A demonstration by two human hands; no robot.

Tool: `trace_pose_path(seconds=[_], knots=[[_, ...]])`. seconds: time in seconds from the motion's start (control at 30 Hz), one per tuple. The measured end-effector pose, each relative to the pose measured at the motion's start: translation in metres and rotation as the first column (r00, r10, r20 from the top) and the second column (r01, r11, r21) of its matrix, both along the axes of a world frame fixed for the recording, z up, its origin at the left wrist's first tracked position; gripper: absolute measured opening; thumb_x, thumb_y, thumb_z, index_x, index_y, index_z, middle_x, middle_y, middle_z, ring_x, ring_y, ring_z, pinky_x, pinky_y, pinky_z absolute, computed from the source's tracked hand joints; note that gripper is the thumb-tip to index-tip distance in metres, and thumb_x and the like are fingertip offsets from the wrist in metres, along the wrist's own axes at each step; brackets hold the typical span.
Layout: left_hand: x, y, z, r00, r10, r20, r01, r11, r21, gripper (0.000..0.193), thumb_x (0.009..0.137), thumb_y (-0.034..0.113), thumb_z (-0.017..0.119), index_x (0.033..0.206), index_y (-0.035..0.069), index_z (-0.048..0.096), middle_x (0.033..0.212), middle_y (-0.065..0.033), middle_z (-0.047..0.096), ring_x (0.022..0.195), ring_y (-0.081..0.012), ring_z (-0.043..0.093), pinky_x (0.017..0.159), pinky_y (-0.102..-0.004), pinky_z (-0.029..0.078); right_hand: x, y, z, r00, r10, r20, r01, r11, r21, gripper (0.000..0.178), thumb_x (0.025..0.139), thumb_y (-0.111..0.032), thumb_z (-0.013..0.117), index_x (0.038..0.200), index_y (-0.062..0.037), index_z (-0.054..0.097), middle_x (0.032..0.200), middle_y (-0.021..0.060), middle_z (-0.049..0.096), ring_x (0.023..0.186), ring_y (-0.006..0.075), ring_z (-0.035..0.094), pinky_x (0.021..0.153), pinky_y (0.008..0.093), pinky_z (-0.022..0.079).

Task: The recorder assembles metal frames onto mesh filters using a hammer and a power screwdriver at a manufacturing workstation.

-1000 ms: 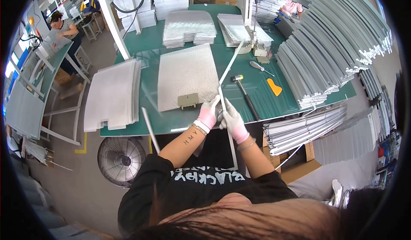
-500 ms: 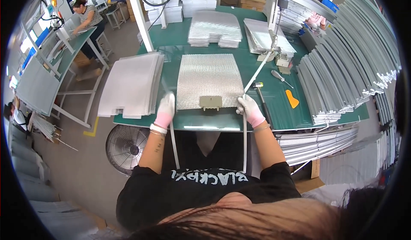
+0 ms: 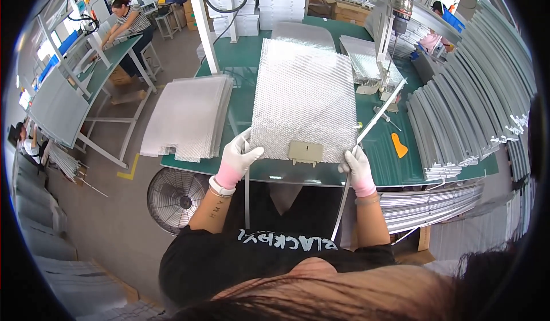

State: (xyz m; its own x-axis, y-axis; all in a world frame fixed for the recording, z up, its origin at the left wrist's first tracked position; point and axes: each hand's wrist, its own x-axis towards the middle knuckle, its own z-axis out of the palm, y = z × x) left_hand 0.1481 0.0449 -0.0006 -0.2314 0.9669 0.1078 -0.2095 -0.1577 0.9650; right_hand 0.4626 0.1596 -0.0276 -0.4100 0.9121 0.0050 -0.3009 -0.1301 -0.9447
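Note:
A silvery mesh sheet (image 3: pixel 303 97) is raised off the table between my gloved hands, its near corners gripped. My left hand (image 3: pixel 238 157) pinches the near left corner, and a thin metal strip (image 3: pixel 247 198) hangs below it. With the near right corner, my right hand (image 3: pixel 357 168) also has a long metal strip (image 3: pixel 382 110) that slants up to the right and runs down toward my body. A beige metal plate (image 3: pixel 306 152) with small tabs sits at the sheet's near edge, between my hands.
Left on the green table (image 3: pixel 286 177) lies a stack of mesh sheets (image 3: pixel 186 114). To the right are an orange tool (image 3: pixel 399 145) and a partly covered screwdriver (image 3: pixel 392 118). A drill-like machine (image 3: pixel 401 17) stands behind; many grey strips (image 3: pixel 458 109) lean far right. A floor fan (image 3: pixel 179 200) stands below left.
The mesh sheet has come up off the table with the beige plate, and now covers part of the stack behind. My left hand has moved right onto its corner. The view has shifted slightly.

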Motion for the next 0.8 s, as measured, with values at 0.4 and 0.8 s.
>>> trace_pose_path(seconds=[0.4, 0.8], knots=[[0.020, -0.032, 0.015, 0.925, 0.280, -0.259, -0.240, 0.955, 0.174, 0.073, 0.090, -0.001, 0.050, 0.154, -0.001, 0.015, 0.088, -0.0025, 0.056, 0.068, -0.0060, 0.048, 0.070, -0.0224, 0.049, -0.002, -0.017, 0.027, 0.996, 0.040, -0.079, -0.031, 0.993, 0.116, 0.023, 0.098, -0.008, 0.049, 0.119, 0.0005, 0.048, 0.075, -0.0016, 0.049, 0.055, 0.0075, 0.042, 0.058, 0.0266, 0.046], [-0.024, -0.046, 0.091, 0.904, 0.389, -0.176, -0.290, 0.863, 0.414, 0.019, 0.093, 0.008, 0.054, 0.107, -0.003, 0.063, 0.084, 0.0030, 0.061, 0.070, -0.0021, 0.048, 0.060, -0.0214, 0.039, -0.048, -0.003, 0.122, 0.959, -0.283, 0.014, 0.204, 0.725, 0.657, 0.028, 0.088, -0.004, 0.066, 0.070, -0.0075, 0.045, 0.061, -0.0079, 0.040, 0.058, 0.0014, 0.035, 0.050, 0.0230, 0.032]])
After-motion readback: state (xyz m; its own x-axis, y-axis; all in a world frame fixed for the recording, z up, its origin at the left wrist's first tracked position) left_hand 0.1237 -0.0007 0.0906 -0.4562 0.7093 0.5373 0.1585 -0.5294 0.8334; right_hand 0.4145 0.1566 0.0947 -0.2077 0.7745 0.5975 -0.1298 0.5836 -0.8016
